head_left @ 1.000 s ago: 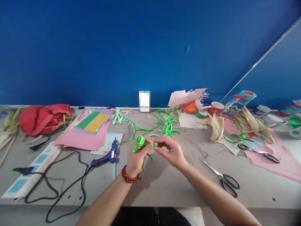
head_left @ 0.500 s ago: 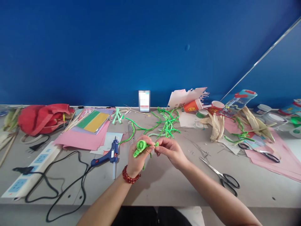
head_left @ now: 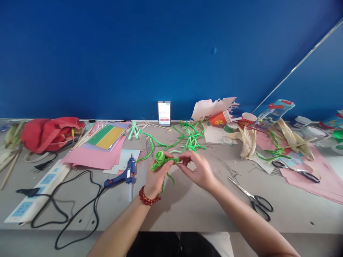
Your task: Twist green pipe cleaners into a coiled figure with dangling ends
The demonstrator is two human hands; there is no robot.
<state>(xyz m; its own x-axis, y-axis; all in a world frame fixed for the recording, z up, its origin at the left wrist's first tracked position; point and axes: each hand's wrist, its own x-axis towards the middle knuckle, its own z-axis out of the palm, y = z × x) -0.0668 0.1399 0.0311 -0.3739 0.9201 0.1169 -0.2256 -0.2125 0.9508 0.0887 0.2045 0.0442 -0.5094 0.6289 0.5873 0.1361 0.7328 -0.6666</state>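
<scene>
The left hand (head_left: 158, 175) grips one green pipe-cleaner coil (head_left: 160, 156); the right hand (head_left: 197, 170) pinches its stem. One glue gun (head_left: 125, 176) lies left, two pairs of scissors (head_left: 257, 201) right.

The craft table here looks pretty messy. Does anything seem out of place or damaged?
Two things stand out at the back of the table. The orange paper cup lies tipped on its side instead of standing, and the pale paper sheet behind it has a ragged, torn top edge.
</scene>
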